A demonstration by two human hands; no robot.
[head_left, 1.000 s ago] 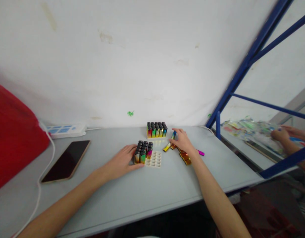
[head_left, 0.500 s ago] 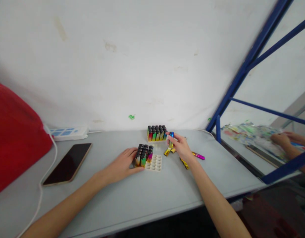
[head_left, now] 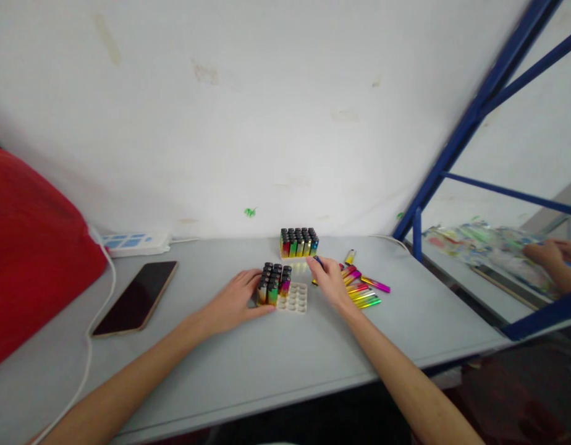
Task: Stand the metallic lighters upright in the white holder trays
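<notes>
My left hand [head_left: 233, 300] lies on the grey table against the left side of a white tray [head_left: 295, 299] that is partly filled with upright rainbow-coloured lighters [head_left: 273, 285]. Its fingers curl around the tray's near corner. My right hand [head_left: 329, 280] hovers just right of the tray, fingers pinched on one lighter whose blue tip [head_left: 317, 260] shows above them. Several loose lighters [head_left: 363, 292] lie flat on the table right of that hand. A second, full tray of lighters [head_left: 298, 241] stands farther back near the wall.
A dark phone [head_left: 137, 296] lies at the left, with a white power strip [head_left: 135, 242] and its cable behind it. A red mass [head_left: 30, 247] fills the far left. A blue metal frame [head_left: 456, 142] rises on the right; beyond it another person's hand [head_left: 547, 254] rests on colourful sheets.
My right hand picked a lighter from the loose pile, lifted it, and has come left and down toward the partly filled tray. The left hand has stayed on the tray.
</notes>
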